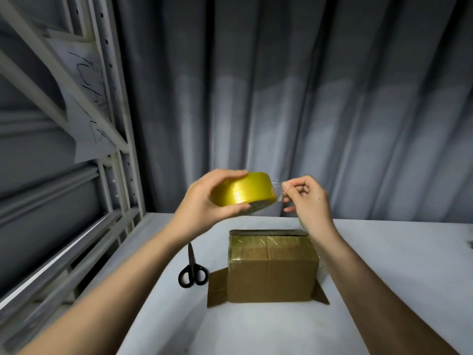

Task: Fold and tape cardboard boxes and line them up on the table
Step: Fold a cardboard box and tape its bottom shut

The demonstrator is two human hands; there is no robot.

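Note:
A brown cardboard box [272, 275] stands on the pale table [384, 252] with clear tape across its upper face and loose flaps spread at its base. Above it, my left hand [202, 203] grips a yellow tape roll [243, 192], thumb under it and fingers over the top. My right hand [307, 198] is just right of the roll and pinches the free clear end of the tape between thumb and fingertips. Both hands are raised well above the box.
Black-handled scissors [192, 270] lie shut on the table left of the box. A pale metal shelving rack [112, 139] with a hanging paper sheet stands at the left. A grey curtain [307, 98] hangs behind the table's far edge.

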